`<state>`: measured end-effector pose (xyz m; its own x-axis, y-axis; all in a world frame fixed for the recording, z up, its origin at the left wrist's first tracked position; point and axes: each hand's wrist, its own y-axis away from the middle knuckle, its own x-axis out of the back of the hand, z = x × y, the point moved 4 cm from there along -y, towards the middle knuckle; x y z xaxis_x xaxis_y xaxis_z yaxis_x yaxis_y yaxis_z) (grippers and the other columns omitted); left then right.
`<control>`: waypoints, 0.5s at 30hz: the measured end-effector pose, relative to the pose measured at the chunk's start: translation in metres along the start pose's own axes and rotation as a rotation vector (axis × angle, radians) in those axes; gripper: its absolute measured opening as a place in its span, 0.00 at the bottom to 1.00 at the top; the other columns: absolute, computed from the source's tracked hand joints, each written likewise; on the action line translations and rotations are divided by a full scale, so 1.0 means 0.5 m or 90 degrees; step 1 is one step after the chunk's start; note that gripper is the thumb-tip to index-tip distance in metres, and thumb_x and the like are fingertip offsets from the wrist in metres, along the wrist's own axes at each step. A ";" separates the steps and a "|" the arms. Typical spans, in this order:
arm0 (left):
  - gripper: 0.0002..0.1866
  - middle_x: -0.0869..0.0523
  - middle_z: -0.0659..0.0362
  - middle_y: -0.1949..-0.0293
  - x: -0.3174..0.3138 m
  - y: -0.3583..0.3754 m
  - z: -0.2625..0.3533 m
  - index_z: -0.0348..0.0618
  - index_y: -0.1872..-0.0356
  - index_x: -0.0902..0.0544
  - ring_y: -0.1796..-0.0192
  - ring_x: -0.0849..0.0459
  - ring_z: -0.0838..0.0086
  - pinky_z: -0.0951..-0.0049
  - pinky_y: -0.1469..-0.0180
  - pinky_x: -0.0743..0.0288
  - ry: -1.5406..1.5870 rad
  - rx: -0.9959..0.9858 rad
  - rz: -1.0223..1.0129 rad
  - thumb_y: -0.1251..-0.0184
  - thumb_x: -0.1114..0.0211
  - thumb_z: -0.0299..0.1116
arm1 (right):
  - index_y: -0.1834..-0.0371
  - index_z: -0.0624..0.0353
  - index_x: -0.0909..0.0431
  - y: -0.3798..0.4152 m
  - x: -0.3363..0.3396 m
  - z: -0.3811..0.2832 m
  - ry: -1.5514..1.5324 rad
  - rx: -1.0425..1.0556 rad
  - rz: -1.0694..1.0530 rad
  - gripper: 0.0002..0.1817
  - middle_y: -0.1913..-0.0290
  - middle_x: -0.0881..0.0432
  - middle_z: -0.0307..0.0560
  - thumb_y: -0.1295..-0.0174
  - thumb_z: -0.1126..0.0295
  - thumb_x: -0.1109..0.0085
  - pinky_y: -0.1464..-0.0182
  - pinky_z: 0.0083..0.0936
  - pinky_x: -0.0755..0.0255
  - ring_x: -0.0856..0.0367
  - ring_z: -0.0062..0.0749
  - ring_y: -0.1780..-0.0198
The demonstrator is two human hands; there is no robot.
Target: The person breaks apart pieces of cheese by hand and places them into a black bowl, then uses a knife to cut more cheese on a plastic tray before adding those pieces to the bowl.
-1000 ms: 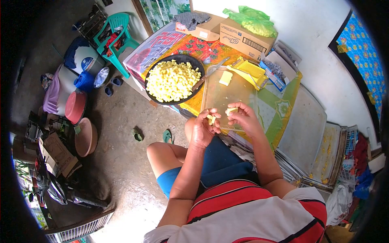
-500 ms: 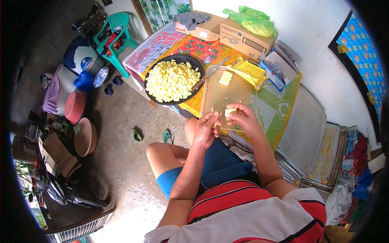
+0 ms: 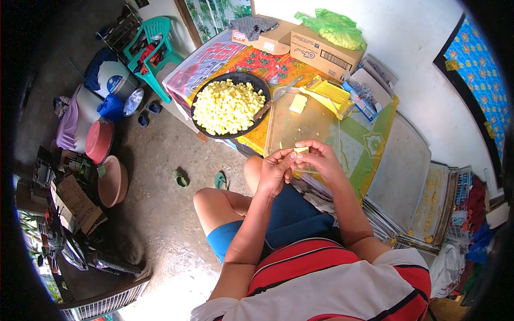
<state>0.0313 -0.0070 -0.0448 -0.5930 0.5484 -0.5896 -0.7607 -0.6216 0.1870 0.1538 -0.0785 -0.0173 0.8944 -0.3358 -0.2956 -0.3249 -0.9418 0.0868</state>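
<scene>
Both hands meet over the near edge of a translucent cutting board [image 3: 321, 131]. My right hand [image 3: 317, 156] pinches a small pale yellow block [image 3: 301, 151] between thumb and fingers. My left hand [image 3: 276, 167] is closed at the block's left side, its fingertips touching or nearly touching it; what it holds, if anything, is hidden. A larger flat yellow piece [image 3: 298, 104] lies at the top of the board. To the left, a round black tray [image 3: 258, 84] carries a heap of pale yellow cubes [image 3: 227, 107]. A knife [image 3: 278, 96] rests between tray and board.
A yellow slotted tool [image 3: 329, 92], a cardboard box [image 3: 321, 53] and a green plastic bag [image 3: 337, 29] are at the table's back. Flat trays [image 3: 399, 166] lean at the right. A green chair [image 3: 152, 51] and basins [image 3: 112, 182] stand on the left.
My left hand has moved right and slightly up, closing the gap to the block in my right hand. The block has shifted slightly left and down.
</scene>
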 end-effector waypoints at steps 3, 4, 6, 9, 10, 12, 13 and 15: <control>0.10 0.21 0.62 0.77 0.005 -0.001 -0.004 0.39 0.58 0.21 0.86 0.31 0.84 0.84 0.85 0.37 0.002 0.001 0.006 0.33 0.38 0.34 | 0.49 0.65 0.24 0.002 -0.001 -0.003 -0.005 -0.004 0.009 0.16 0.60 0.19 0.44 0.42 0.78 0.40 0.61 0.18 0.22 0.19 0.22 0.63; 0.10 0.21 0.61 0.77 0.006 -0.001 -0.004 0.39 0.58 0.21 0.85 0.31 0.83 0.83 0.85 0.36 -0.004 -0.002 0.000 0.33 0.39 0.35 | 0.49 0.66 0.25 0.002 -0.001 -0.003 -0.006 -0.001 0.009 0.16 0.60 0.19 0.44 0.41 0.78 0.40 0.60 0.18 0.22 0.19 0.22 0.63; 0.10 0.21 0.61 0.77 0.008 -0.001 -0.003 0.39 0.58 0.21 0.85 0.30 0.82 0.82 0.84 0.35 -0.016 -0.007 -0.013 0.31 0.42 0.36 | 0.49 0.66 0.25 0.002 0.000 -0.003 -0.008 0.006 0.008 0.16 0.59 0.19 0.45 0.41 0.78 0.40 0.60 0.18 0.22 0.19 0.22 0.62; 0.13 0.20 0.59 0.74 0.007 0.001 0.000 0.39 0.57 0.22 0.82 0.29 0.80 0.80 0.83 0.34 0.005 0.019 0.012 0.31 0.45 0.38 | 0.48 0.66 0.25 0.000 -0.005 -0.006 -0.012 0.001 0.018 0.17 0.59 0.19 0.45 0.41 0.78 0.40 0.59 0.18 0.21 0.19 0.23 0.61; 0.13 0.20 0.59 0.74 0.005 0.003 0.004 0.39 0.57 0.22 0.82 0.29 0.79 0.79 0.83 0.34 0.021 0.024 0.019 0.31 0.46 0.39 | 0.48 0.65 0.25 -0.001 -0.005 -0.006 -0.016 0.006 0.015 0.17 0.58 0.19 0.45 0.41 0.78 0.40 0.59 0.18 0.21 0.18 0.23 0.60; 0.15 0.20 0.58 0.72 -0.001 0.007 0.013 0.39 0.57 0.23 0.80 0.28 0.78 0.78 0.82 0.33 0.053 0.034 0.034 0.32 0.47 0.41 | 0.48 0.65 0.26 -0.001 -0.006 -0.005 -0.024 0.015 0.009 0.17 0.58 0.19 0.45 0.41 0.77 0.40 0.59 0.18 0.21 0.18 0.24 0.60; 0.14 0.20 0.58 0.72 -0.002 0.007 0.013 0.40 0.57 0.22 0.81 0.28 0.78 0.79 0.82 0.34 0.083 0.043 0.035 0.32 0.47 0.40 | 0.48 0.64 0.26 -0.001 -0.006 -0.006 -0.022 0.012 0.012 0.17 0.58 0.19 0.44 0.41 0.77 0.40 0.60 0.18 0.21 0.18 0.24 0.60; 0.14 0.20 0.59 0.72 -0.002 0.007 0.013 0.40 0.58 0.22 0.82 0.28 0.79 0.81 0.83 0.36 0.142 0.062 0.037 0.31 0.48 0.40 | 0.47 0.63 0.26 0.000 -0.003 -0.008 -0.018 0.006 0.016 0.17 0.57 0.19 0.44 0.40 0.77 0.41 0.60 0.18 0.22 0.18 0.24 0.60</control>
<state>0.0275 -0.0060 -0.0385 -0.5721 0.3688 -0.7326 -0.7551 -0.5856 0.2948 0.1536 -0.0780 -0.0129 0.8766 -0.3590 -0.3206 -0.3507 -0.9326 0.0855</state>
